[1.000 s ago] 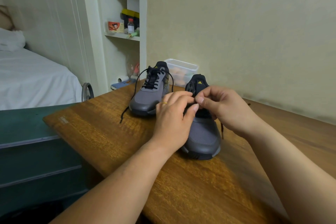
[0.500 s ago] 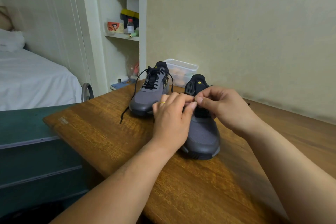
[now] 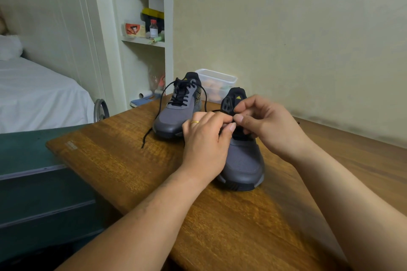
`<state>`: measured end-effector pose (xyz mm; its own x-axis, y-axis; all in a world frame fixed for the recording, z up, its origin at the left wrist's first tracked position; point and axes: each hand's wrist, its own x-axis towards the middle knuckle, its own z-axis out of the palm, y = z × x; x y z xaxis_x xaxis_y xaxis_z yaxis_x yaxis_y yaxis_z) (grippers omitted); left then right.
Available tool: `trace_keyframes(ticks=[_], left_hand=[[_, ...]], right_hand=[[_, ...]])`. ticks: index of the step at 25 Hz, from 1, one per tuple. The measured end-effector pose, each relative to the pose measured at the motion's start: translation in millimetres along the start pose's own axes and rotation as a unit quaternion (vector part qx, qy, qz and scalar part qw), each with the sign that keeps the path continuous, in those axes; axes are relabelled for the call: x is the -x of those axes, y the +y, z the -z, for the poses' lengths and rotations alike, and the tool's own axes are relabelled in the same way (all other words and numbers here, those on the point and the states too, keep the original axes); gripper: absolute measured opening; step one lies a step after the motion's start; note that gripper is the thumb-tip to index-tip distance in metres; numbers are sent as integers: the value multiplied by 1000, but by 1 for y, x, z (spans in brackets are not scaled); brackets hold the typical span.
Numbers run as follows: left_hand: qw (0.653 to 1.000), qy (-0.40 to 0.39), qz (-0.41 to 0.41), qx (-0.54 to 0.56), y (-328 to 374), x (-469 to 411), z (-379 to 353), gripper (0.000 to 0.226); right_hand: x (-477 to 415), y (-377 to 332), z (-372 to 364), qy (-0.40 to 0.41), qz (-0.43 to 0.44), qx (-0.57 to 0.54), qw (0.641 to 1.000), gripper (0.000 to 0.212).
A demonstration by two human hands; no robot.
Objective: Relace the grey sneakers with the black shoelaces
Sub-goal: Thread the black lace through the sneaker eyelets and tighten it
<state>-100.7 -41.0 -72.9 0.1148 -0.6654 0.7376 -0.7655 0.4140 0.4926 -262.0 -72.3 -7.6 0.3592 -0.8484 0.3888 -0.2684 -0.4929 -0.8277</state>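
Note:
Two grey sneakers stand on the wooden table (image 3: 114,167), toes toward me. The far sneaker (image 3: 176,114) is laced with a black shoelace (image 3: 161,99) whose loose end trails onto the table. The near sneaker (image 3: 244,160) has its black tongue upright. My left hand (image 3: 207,143) and my right hand (image 3: 268,125) meet over its eyelet area, fingertips together, pinching a black lace. Most of that lace is hidden under my fingers; a short stretch of the near lace (image 3: 214,111) shows above my left knuckles.
A clear plastic container (image 3: 217,79) stands behind the sneakers against the wall. A green cabinet (image 3: 33,160) adjoins the table's left edge, with a bed (image 3: 39,94) beyond it. Shelves (image 3: 145,37) hold small items at the back.
Both hands have stayed over the near sneaker, with small finger movements. The left hand has shifted slightly left and a bit of lace now shows above its knuckles.

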Motion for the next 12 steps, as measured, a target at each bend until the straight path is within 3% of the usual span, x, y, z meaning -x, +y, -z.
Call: trace_keyframes(ticks=[2,6,12], left_hand=[[999,12,19,28,1,-1,3,11],[985,-3,83,149,5,-15,13,8],[990,-37,54,125,19,-47,1,11]], right_hand=[[-3,3,2,32,-15,-43,998,8],[-15,23,30,194,-123,-162,960,17],[-34,21,27,66,-183,21,981,37]])
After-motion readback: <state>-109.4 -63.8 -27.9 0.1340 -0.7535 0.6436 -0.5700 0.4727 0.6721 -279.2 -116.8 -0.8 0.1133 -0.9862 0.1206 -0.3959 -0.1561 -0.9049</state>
